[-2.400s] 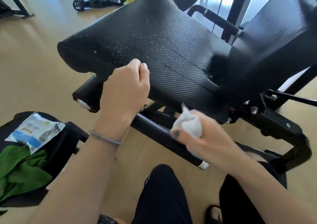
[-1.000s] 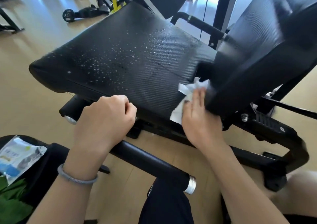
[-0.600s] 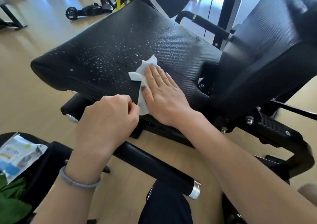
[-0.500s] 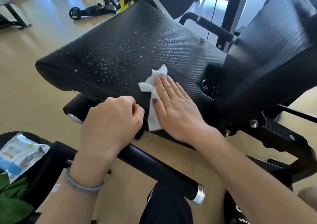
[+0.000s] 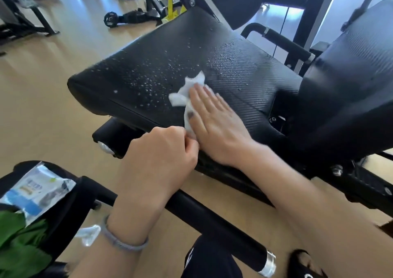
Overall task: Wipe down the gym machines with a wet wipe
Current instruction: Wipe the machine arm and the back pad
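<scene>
A black textured seat pad [image 5: 244, 71] of a gym machine fills the middle, dotted with water droplets. A white wet wipe [image 5: 185, 94] lies on its near front part. My right hand [image 5: 214, 124] lies flat on the wipe with straight fingers and presses it onto the pad. My left hand [image 5: 159, 160] is a fist at the pad's front edge, its knuckles touching the wipe's lower end. I see nothing held in it. The black backrest [image 5: 350, 86] rises at the right.
A black bar with a silver end cap [image 5: 212, 220] crosses below my arms. A pack of wipes [image 5: 36, 192] and a green cloth [image 5: 19, 245] lie on a black seat at bottom left. A padded handle [image 5: 285, 41] sits behind the pad. More machines stand on the wooden floor beyond.
My right hand carried the wipe from the crease by the backrest leftward onto the droplet-covered front of the pad. My left fist stayed at the pad's edge.
</scene>
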Motion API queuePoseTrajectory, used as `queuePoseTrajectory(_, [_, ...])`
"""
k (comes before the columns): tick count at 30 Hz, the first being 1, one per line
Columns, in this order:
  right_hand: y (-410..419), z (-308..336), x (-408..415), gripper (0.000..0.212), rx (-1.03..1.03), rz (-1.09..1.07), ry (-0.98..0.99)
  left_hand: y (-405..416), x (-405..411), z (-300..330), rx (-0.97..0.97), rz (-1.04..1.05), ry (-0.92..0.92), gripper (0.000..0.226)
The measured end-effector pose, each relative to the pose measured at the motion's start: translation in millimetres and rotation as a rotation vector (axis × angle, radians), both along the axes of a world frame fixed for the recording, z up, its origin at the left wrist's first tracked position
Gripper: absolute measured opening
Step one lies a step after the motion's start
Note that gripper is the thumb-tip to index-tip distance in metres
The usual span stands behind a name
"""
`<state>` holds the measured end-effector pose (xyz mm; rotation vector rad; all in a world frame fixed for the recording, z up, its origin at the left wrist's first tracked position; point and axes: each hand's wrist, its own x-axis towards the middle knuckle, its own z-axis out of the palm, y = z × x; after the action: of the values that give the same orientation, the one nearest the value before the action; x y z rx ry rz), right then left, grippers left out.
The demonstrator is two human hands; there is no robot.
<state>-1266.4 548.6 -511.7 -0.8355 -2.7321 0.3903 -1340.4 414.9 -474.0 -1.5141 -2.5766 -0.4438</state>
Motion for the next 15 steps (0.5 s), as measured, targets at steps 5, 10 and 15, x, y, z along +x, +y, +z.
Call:
queuePoseTrajectory(5, [19,8,-15,0.064,0.022,0.129,-0.012,-1,0,-3,0.101,0.058,0.020,0.036])
queuePoseTrajectory(10, [31,32,-75,0.059,0.076,0.136,-0.036,-4,-5,-3,0.310,0.229,-0.048,0.037])
queuePoseTrajectory(15, [-3,39,-106,0.059,0.202,0.420,-0.005,-3,-13,-1,0.713,0.443,-0.258,0.009])
